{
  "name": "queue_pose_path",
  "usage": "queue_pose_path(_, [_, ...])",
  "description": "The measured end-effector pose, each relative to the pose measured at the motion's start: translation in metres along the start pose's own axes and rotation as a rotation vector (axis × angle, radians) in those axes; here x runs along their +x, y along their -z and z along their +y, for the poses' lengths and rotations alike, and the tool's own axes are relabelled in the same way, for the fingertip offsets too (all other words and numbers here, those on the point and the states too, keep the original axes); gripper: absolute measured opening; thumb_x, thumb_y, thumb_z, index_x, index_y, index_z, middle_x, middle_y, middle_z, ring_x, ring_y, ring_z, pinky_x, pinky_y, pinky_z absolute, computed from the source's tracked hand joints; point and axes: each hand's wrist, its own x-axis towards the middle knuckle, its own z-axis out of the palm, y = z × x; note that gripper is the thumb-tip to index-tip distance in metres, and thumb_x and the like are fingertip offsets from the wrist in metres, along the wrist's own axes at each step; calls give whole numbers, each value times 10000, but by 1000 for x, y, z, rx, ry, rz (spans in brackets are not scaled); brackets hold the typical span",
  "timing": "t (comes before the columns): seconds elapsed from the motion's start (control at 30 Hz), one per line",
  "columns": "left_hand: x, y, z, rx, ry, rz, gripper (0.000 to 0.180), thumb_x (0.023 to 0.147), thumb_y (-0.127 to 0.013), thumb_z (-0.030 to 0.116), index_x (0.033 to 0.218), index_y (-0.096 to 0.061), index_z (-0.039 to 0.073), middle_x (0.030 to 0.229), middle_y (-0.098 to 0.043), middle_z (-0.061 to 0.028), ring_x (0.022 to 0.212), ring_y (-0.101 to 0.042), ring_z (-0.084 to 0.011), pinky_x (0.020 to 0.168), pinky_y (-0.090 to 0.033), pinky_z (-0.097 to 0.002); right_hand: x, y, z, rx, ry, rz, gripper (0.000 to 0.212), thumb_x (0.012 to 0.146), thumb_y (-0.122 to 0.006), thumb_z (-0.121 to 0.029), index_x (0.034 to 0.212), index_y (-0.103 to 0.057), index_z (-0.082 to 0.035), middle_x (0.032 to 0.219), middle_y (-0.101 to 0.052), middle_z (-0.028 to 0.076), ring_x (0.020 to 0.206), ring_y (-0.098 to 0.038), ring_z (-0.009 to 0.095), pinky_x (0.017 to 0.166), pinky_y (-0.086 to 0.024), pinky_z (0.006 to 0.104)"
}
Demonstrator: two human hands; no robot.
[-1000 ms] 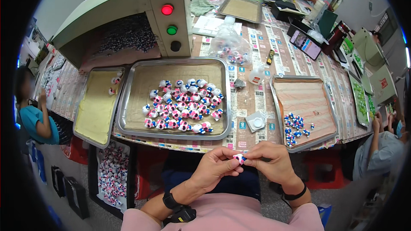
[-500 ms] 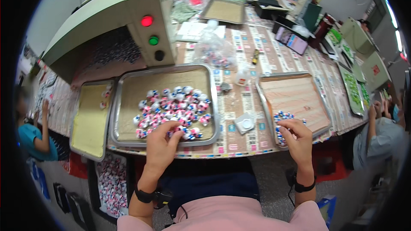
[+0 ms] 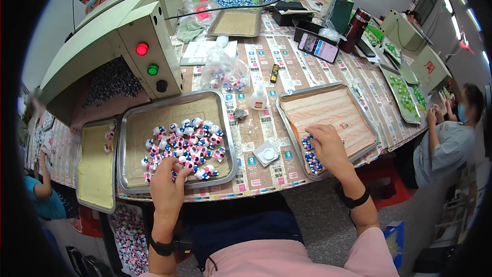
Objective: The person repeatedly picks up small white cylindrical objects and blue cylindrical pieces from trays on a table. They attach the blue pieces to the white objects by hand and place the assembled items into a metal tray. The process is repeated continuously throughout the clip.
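Patterned sheeting (image 3: 241, 166) is spread across a worktable in a grey-walled room, as seen in the head view, and other people (image 3: 446, 143) are seated around it. At the far left, a pale green machine (image 3: 136, 25) is fitted with a lit red lamp (image 3: 142, 48), a green button (image 3: 152, 70) and a black knob (image 3: 162, 86).

White, pink and blue figurines (image 3: 195, 141) are heaped in a large metal tray (image 3: 231, 143), left of centre. Over the near edge of this heap the left hand (image 3: 165, 187) is held, its thumb and fingers curled toward each other; whether a figurine is gripped cannot be told for certain.

Small blue and white pieces (image 3: 312, 164) are gathered at the near left corner of a lined tray (image 3: 328, 105) on the right. Above them the right hand (image 3: 330, 149) is bent downward, its fingertips partly hidden, so its grip cannot be judged.

Between the two trays, a small white dish (image 3: 267, 154) and a white bottle (image 3: 259, 98) are placed. Beside the large tray, a narrow yellow-lined tray (image 3: 95, 174) is set.
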Motion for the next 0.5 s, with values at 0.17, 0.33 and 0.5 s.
queue_pose_path(0.17, [-12,11,13,-417,183,-31,149,870,-690,39,994,-608,35,831,-543,15,703,-486,-59,592,-388,-225,7,1,-1,-133,-90,-102,244,811,-645,-7,1053,-681,-6,1013,-673,154,1015,-603,341,915,-466,395])
queue_pose_path(0.33, [-34,10,46,-1234,418,-398,237,861,-559,-57,1069,-530,51,949,-506,-10,824,-488,-69,728,-425,-213,-3,0,-10,228,-181,78,196,870,-609,-23,1052,-677,9,961,-670,120,878,-654,232,779,-512,319])
queue_pose_path(0.5, [-51,-14,78,-1545,503,-648,173,917,-579,1,1072,-517,47,1073,-553,-100,927,-575,-160,817,-496,-276,-16,13,-42,677,-325,-93,229,950,-583,-63,1149,-667,12,995,-666,72,857,-635,107,750,-509,248])
